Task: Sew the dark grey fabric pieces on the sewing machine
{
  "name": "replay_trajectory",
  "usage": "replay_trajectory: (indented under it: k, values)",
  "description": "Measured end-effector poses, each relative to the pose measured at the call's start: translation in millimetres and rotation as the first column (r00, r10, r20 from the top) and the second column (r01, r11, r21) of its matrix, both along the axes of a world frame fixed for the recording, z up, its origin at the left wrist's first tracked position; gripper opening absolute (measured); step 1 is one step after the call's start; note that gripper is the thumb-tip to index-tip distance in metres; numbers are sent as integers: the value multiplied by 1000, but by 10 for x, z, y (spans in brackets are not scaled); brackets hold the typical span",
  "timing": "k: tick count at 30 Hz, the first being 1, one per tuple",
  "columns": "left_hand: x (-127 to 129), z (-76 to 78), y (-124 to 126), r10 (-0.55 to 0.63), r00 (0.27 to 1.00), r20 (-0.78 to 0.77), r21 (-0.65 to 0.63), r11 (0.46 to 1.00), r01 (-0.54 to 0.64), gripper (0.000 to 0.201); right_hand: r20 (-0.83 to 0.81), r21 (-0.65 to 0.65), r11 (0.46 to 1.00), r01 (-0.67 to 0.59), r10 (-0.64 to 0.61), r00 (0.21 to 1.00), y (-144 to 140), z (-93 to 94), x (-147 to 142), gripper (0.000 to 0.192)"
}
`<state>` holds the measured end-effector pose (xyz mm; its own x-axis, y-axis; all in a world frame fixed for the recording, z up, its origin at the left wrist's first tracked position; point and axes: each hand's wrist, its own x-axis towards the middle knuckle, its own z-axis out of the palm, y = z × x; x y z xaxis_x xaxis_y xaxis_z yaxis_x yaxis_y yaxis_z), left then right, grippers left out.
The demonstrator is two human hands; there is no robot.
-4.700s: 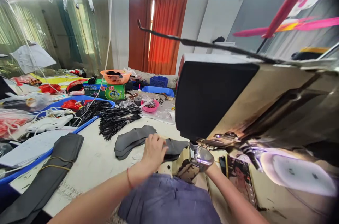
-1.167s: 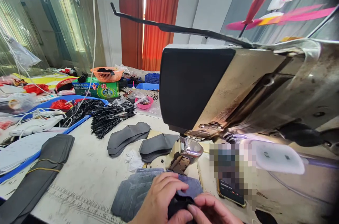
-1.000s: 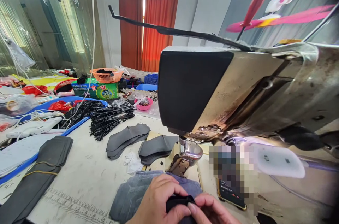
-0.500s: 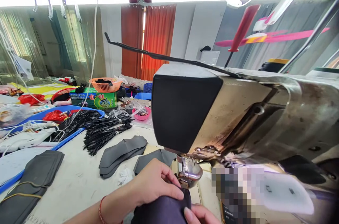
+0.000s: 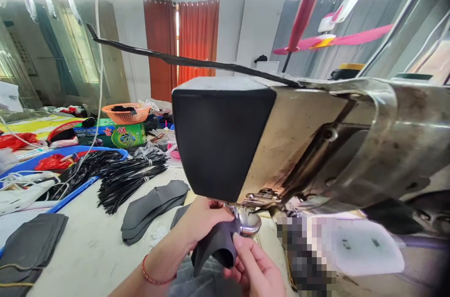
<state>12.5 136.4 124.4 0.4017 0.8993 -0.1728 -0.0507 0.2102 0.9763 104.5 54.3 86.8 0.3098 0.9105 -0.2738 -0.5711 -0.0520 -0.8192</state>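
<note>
Your left hand [image 5: 202,222] and right hand [image 5: 255,266] both pinch a curled dark piece [image 5: 218,245], held up at the sewing machine's [image 5: 281,137] metal foot [image 5: 248,222], low in view at 6 o'clock. The machine's black end blocks the counter [image 5: 94,250] behind it. At 9 o'clock from your hands lie stacked grey cut pieces [image 5: 151,203]; further toward 10 o'clock sit bundled black strips [image 5: 130,175], a blue tray [image 5: 70,191], a green box [image 5: 116,134] with red characters too small to read, and an orange basket [image 5: 125,113]. At 3 o'clock a blurred patch hides something. Your right wrist is cut off at the lower edge.
</note>
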Motion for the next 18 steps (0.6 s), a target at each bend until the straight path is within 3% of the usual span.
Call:
replay_trajectory:
  k: [10, 18]
  values:
    - [-33, -85, 50, -35, 999, 6, 53, 998, 34, 13, 175, 84, 996, 32, -46, 983, 27, -144, -28, 47]
    - [-21, -79, 64, -29, 999, 22, 59, 998, 28, 17, 218, 74, 994, 77, -92, 972, 63, -132, -51, 51]
